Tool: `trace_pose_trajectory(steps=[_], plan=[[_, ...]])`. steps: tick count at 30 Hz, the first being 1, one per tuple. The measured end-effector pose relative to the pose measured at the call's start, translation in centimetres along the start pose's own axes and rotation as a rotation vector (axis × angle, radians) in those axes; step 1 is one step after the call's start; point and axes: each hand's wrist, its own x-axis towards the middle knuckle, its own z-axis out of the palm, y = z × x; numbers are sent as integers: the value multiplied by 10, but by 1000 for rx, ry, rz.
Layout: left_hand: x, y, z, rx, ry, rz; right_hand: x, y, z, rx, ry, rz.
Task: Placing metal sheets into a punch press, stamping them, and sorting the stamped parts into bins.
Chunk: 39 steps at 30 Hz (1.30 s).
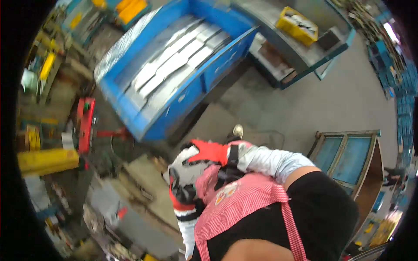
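Note:
A light grey flat piece, probably sheet metal, is held close in front of my pink checked apron. My right hand, in a red and black glove, closes over its far edge. Around its near left side is my left hand, in the same sort of glove. The apron and gloves partly hide the piece, and blur hides the exact placing of my fingers. Beyond my hands stands a blue metal bin with rows of pale flat metal pieces in it.
A grey-green workbench at the far right carries a yellow crate. A framed blue cabinet stands on the right. To the left are a red metal stand, a yellow beam and brownish boards.

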Motion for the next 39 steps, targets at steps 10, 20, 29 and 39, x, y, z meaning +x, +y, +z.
trace_pose_trajectory(steps=[10, 20, 29, 39], plan=[[62, 48, 41, 62, -92, 268, -38, -7, -86, 80, 180, 48], [155, 67, 67, -774, -449, -455, -51, 9, -112, 326, 430, 91], [267, 88, 132, -141, -775, 781, -87, 0, -141, 661, 1044, -27], [291, 120, 167, -290, -1285, 712, -105, 1, -106, 795, 1348, -61]])
